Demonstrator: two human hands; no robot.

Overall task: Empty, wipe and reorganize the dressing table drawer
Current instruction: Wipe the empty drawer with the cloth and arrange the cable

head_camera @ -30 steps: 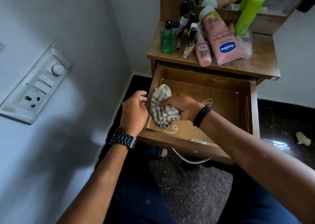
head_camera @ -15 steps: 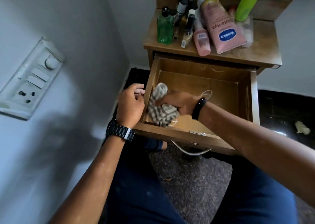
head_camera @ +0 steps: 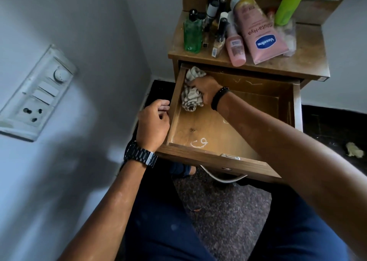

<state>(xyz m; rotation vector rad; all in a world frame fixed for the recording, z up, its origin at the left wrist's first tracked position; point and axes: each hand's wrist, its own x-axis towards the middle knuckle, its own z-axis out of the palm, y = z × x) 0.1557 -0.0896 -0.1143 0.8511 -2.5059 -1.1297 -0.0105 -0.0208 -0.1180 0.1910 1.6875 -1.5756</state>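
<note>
Right hand point(head_camera: 206, 90) with striped cloth point(head_camera: 191, 97) moved from the drawer's point(head_camera: 218, 160) near-left floor toward 12 o'clock, ending at the far-left corner against the left wall. Cloth's top now touched the back wall. Camera tilted down slightly.

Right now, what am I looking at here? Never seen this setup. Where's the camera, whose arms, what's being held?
No machine here: a person's two bare arms, filmed by one wide-angle camera worn on the head, looking forward and down. The open wooden drawer of a dressing table is pulled out toward them. The right hand has a grip on a bunched striped cloth, pressed against the drawer's far left corner. The left hand, with a wristwatch, rests at the drawer's left side wall, fingers loosely curled, holding nothing. The drawer floor shows only chalky white marks. On the tabletop stand a green bottle, a pink Vaseline tube, a smaller pink tube and several small dark bottles.
</note>
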